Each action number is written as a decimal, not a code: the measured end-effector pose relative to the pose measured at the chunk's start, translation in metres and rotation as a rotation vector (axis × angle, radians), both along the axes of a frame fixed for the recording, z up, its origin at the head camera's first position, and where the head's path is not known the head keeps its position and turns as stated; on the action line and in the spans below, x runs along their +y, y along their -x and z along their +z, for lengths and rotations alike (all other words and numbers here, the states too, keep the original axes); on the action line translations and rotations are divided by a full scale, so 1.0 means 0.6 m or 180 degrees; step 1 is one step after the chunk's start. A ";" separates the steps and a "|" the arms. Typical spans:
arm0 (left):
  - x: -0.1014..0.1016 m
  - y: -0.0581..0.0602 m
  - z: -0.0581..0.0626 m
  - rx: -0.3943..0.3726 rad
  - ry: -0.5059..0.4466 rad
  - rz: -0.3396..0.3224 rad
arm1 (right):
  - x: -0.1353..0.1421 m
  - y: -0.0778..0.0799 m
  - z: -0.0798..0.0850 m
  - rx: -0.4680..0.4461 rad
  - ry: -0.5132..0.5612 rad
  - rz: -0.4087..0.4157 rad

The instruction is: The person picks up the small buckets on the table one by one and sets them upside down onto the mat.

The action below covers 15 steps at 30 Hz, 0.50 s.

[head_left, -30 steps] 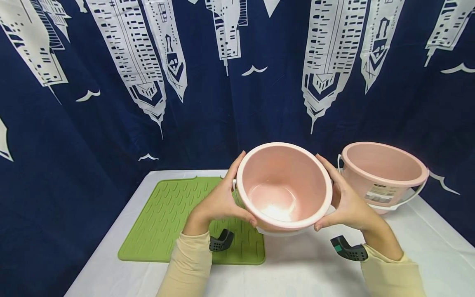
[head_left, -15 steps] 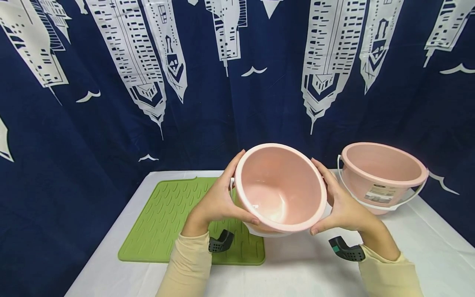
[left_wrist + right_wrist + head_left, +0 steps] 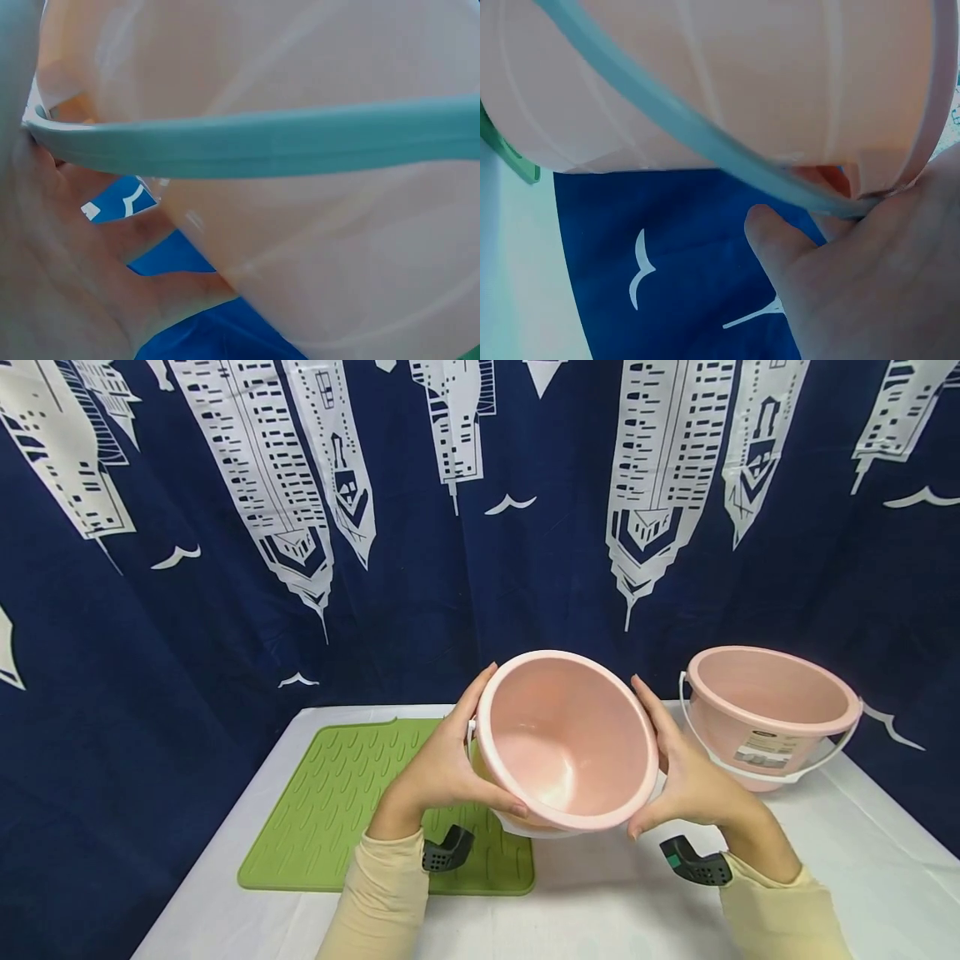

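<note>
A pale pink bucket (image 3: pixel 562 735) is held up above the table, its mouth tilted toward me, and its inside shows bare. On its left side my left hand (image 3: pixel 444 768) grips it, thumb along the lower rim and fingers reaching up round the side. My right hand (image 3: pixel 688 777) holds the opposite side at the rim, with its thumb low. The bucket's handle (image 3: pixel 262 142) crosses its outer wall in the left wrist view. In the right wrist view the same handle (image 3: pixel 682 120) runs down to its pivot beside my right hand.
A second pink bucket (image 3: pixel 750 727) with a label (image 3: pixel 767 749) stands at the back right of the white-covered table (image 3: pixel 600 910). On the left lies a green ridged mat (image 3: pixel 337 810), partly behind my left arm. A dark blue printed curtain (image 3: pixel 420 602) hangs behind.
The held bucket has shifted a little to the left and its mouth has turned slightly. My right hand has moved left with it, while my left hand stays nearly in place.
</note>
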State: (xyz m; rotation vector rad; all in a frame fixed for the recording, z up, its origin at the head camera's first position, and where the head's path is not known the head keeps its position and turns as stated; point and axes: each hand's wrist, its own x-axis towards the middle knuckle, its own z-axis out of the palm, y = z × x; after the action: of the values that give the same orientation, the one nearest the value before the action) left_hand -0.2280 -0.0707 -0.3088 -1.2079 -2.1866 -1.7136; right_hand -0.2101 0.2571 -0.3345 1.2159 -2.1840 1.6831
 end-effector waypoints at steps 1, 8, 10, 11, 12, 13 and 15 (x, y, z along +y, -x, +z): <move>0.000 0.000 0.000 0.0014 -0.0008 0.0004 | 0.001 0.000 0.000 0.0019 0.0022 0.0000; 0.001 -0.002 0.002 0.0011 -0.0112 -0.0109 | 0.006 -0.001 0.003 -0.0020 0.0165 0.0041; -0.001 -0.001 0.002 0.0014 -0.0118 -0.0122 | 0.004 -0.002 0.003 -0.0030 0.0191 0.0083; -0.002 -0.001 0.002 0.0021 -0.0119 -0.0124 | 0.002 -0.003 0.003 -0.0045 0.0199 0.0105; -0.003 -0.001 0.002 0.0030 -0.0123 -0.0124 | 0.000 -0.003 0.002 -0.0047 0.0201 0.0126; -0.004 -0.001 0.002 0.0032 -0.0125 -0.0124 | -0.001 -0.003 0.002 -0.0046 0.0197 0.0142; -0.006 -0.002 0.002 0.0016 -0.0144 -0.0156 | -0.004 -0.004 0.002 -0.0041 0.0184 0.0155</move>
State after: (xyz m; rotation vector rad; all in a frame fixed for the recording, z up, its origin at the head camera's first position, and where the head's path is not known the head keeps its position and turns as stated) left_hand -0.2270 -0.0744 -0.3075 -1.2634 -2.1206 -1.7663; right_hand -0.2079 0.2546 -0.3332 1.2566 -2.1138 1.7647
